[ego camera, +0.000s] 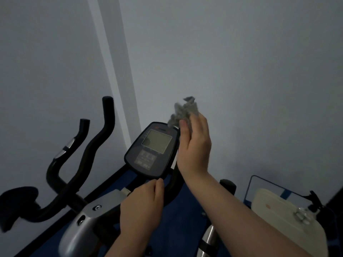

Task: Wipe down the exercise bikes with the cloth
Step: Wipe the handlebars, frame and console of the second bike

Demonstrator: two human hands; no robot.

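An exercise bike stands in front of me, with a dark console (152,151) showing a grey screen and a button pad. My right hand (194,145) is raised beside the console's right edge, shut on a crumpled grey cloth (182,111) that sticks up above the fingers near the console's top right corner. My left hand (143,206) rests just below the console's lower edge, fingers curled on the black handlebar stem; its grip is partly hidden. The black handlebars (89,145) curve up at the left.
A pale wall with a lighter vertical strip (115,71) fills the background. The bike's silver frame housing (83,230) is at the bottom. A cream-coloured machine with a metal knob (282,216) stands at the right. A blue floor mat (185,210) lies below.
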